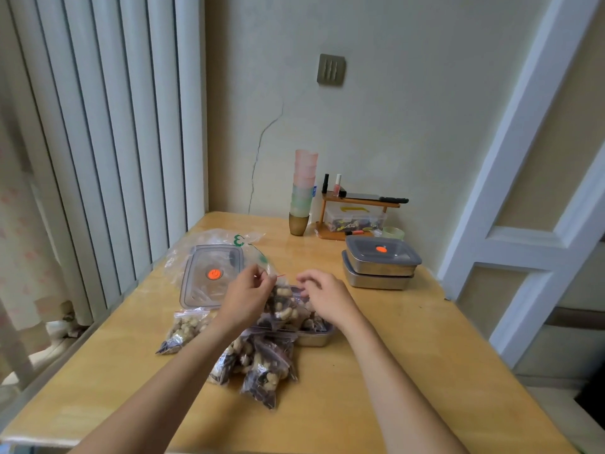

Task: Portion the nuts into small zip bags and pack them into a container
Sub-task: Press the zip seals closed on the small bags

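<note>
A small zip bag of nuts [284, 306] stands upright in an open steel container [316, 339] at the table's middle. My left hand [247, 294] pinches the bag's top at its left end. My right hand [322, 294] hovers with curled fingers at the bag's right end; whether it holds the bag I cannot tell. Several filled zip bags [262, 365] lie in front of the container, and one more filled bag [185, 332] lies to the left.
A grey lid with an orange dot [209, 276] lies under a large clear plastic bag [216, 244] at the left. Two stacked lidded steel containers [381, 267] stand at the right. A stack of cups [302, 191] and a small wooden shelf [357, 211] stand by the wall.
</note>
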Tool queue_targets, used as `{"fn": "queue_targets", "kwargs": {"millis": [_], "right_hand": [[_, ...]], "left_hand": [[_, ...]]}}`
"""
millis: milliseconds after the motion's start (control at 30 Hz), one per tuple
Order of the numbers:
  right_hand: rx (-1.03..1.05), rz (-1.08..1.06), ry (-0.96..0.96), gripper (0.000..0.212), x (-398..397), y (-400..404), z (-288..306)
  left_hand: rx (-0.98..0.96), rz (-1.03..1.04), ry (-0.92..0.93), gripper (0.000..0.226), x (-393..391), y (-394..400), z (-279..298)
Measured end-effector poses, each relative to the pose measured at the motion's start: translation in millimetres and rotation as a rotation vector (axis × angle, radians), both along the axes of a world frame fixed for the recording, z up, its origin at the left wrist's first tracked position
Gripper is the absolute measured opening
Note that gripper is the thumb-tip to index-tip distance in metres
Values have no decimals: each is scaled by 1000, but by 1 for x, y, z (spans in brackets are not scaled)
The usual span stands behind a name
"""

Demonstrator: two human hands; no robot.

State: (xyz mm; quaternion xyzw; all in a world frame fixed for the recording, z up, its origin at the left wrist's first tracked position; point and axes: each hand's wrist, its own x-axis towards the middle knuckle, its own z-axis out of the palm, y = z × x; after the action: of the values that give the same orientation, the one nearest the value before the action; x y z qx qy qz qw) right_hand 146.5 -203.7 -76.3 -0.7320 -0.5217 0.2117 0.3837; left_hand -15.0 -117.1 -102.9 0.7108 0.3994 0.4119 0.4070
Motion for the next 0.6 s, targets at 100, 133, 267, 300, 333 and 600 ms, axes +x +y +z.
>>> {"fn": "queue_targets", "kwargs": {"millis": [100,133,267,300,333,600], "right_hand": [[-8,113,150,26,-1,-10,7],[-23,119,135,26,0,-12,8],[-21,-163,50,22,6,-8,0],[-42,-239,13,19,5,-6,-2],[-79,-294,-61,22,3,-5,-5],[-147,-423,-412,36,-18,-10,-19]], "left_hand": [[-151,-105,-119,38,11,-3,-1],[-185,-133,-140,42,16,-4,-1],[125,-32,192,23,31,-4,-2],[201,-47,326,19,31,-2,-3],[250,-107,441,22,31,0,-6],[457,-131,756,29,30,-5,-18]]}}
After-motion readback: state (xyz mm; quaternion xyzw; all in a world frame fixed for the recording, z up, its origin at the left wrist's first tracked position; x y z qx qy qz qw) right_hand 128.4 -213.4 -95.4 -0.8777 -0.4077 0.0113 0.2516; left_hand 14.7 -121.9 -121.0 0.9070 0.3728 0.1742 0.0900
